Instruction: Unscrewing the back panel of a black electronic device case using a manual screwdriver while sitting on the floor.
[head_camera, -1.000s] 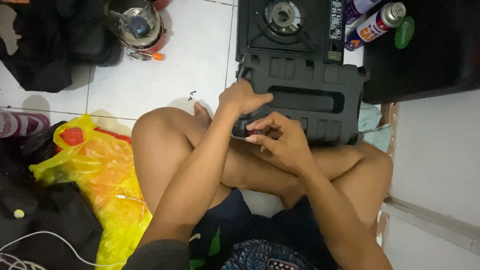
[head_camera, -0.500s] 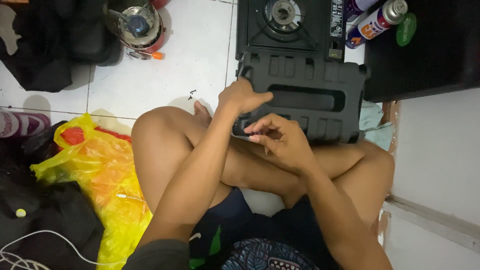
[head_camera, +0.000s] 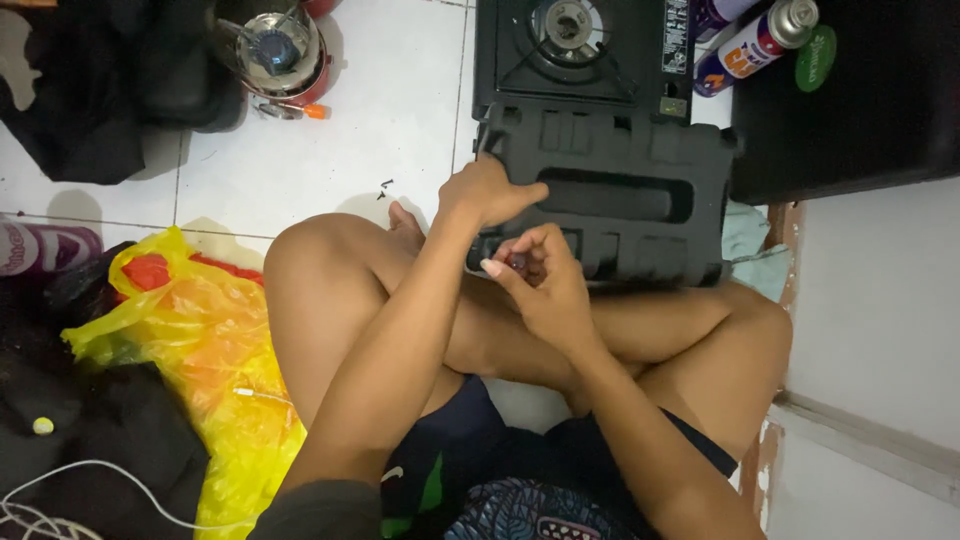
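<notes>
Little has shifted since the earlier frames: our left hand (head_camera: 487, 192) keeps its place on the near left corner of the black plastic carrying case (head_camera: 610, 195), and our right hand (head_camera: 540, 285) stays just below it, its fingers a touch more curled around what they pinch.

We sit cross-legged on the white tiled floor (head_camera: 330, 130), and the case lies shut in front of our knees, its ribbed lid up and the long handle recess facing us. Our left fingers are folded down over the case's edge, pressing rather than gripping. Our right fingertips are narrowed together on a small dark piece (head_camera: 517, 262) held right at the case's near edge; we cannot tell what it is, only that it is tiny and sits between thumb and forefinger.

We judge the step in hand to be fine work at the case's front edge, probably on a latch or fastener, with the left hand steadying. The next move would call for keeping the case still and guiding the small piece precisely, since it could slip easily.

Beyond the case stands a portable gas stove (head_camera: 580, 50), touching its far side, with spray cans (head_camera: 755, 45) beside it. A yellow plastic bag (head_camera: 190, 340) lies by our left knee.
</notes>
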